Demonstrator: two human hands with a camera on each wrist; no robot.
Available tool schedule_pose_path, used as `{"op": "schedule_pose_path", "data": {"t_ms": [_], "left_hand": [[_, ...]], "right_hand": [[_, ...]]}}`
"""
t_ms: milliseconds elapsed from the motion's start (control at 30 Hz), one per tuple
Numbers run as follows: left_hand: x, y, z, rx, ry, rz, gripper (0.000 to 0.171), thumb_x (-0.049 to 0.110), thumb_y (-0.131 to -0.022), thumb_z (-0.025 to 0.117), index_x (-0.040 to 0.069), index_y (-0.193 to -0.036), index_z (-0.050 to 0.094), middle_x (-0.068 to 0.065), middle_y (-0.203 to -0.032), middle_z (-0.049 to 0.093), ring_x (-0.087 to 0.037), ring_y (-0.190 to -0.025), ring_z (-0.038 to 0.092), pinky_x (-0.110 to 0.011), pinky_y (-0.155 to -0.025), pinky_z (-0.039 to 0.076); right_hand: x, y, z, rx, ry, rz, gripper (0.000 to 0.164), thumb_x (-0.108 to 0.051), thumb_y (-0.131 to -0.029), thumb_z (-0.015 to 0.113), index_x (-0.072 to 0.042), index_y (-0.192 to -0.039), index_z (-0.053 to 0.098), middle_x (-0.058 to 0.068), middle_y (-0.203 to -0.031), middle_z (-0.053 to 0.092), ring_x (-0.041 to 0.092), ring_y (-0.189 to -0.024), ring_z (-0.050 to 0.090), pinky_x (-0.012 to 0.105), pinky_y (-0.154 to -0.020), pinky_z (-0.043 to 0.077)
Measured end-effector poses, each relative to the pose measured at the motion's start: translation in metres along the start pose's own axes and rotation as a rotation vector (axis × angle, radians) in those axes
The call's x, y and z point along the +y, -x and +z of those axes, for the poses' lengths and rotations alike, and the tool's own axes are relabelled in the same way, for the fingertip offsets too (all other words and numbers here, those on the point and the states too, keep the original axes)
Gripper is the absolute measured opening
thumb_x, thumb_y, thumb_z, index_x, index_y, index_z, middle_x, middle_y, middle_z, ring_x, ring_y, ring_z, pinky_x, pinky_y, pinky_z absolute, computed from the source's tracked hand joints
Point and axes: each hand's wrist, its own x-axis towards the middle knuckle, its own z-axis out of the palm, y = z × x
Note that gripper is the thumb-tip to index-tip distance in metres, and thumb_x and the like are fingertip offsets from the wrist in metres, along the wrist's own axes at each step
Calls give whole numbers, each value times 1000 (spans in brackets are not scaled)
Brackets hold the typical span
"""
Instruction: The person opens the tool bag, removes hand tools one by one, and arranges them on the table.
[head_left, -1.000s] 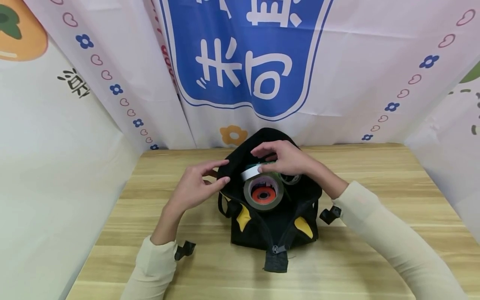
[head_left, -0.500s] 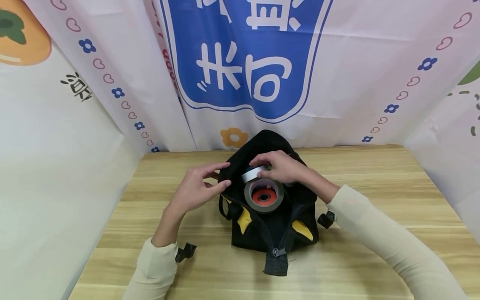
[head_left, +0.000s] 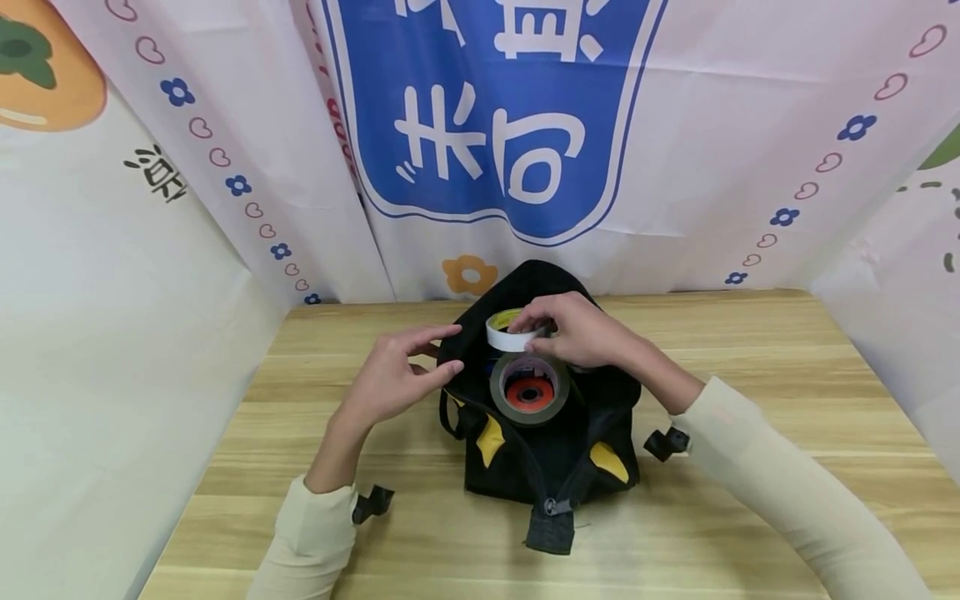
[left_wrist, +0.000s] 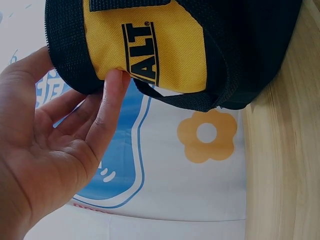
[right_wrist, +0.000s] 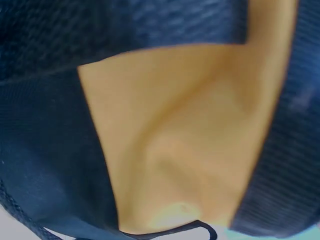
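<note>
A black-and-yellow tool bag [head_left: 502, 475] stands with its top unzipped. My left hand [head_left: 390, 371] holds the left side of its rim between thumb and fingers; in the left wrist view, the hand [left_wrist: 60, 130] touches the yellow panel [left_wrist: 175, 55] and the black edge. Over the opening, my right hand [head_left: 581, 329] pinches a white roll of tape [head_left: 510, 340] with a yellow inside, which is tilted. Below it in the bag lies a wide brown roll of tape [head_left: 557, 408], with an orange disc [head_left: 528, 394] showing through its centre. The right wrist view shows only close bag fabric [right_wrist: 170, 140].
A wood-grain table [head_left: 712, 517] bears the bag. A printed cloth [head_left: 675, 183] hangs close behind it, and more cloth stands at both sides. The bag's zipper end [head_left: 551, 525] hangs toward the front. Dark wrist mounts [head_left: 372, 504] stick out beside both sleeves.
My right hand has raised the white roll slightly and tipped it, so its yellow inside now shows. The left hand has stayed at the bag's rim.
</note>
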Motion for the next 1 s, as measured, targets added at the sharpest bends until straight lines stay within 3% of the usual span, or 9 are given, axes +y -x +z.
{"op": "schedule_pose_path", "data": {"t_ms": [200,567,833,1000], "left_hand": [[-1,0,0,1,13,-6,46,19,-99,80,11,-143,70,-13,-135,74,-24,-105,76,-30,-81,68],[1,0,0,2,2,-6,47,20,-99,80,12,-144,70,-12,-140,72,-25,-107,75,-30,-81,68],[0,0,0,2,-11,-4,47,21,-99,80,13,-144,70,-12,-143,71,-26,-110,76,-36,-86,68],[0,0,1,3,-7,1,47,20,-99,80,12,-144,70,-12,-142,72,-26,-109,76,-38,-87,68]], "right_hand": [[-10,14,-14,59,-21,-20,25,-7,-95,82,-13,-120,81,1,-113,79,19,-97,67,48,-89,60],[-14,42,-43,166,12,-1,26,-4,-95,81,-10,-120,80,2,-110,80,15,-97,70,34,-86,59],[-4,67,-64,283,21,18,26,-3,-95,81,-11,-119,81,4,-111,79,16,-97,68,23,-87,57],[5,81,-73,361,22,76,26,-3,-94,81,-14,-117,82,4,-113,80,9,-96,66,17,-86,55]]}}
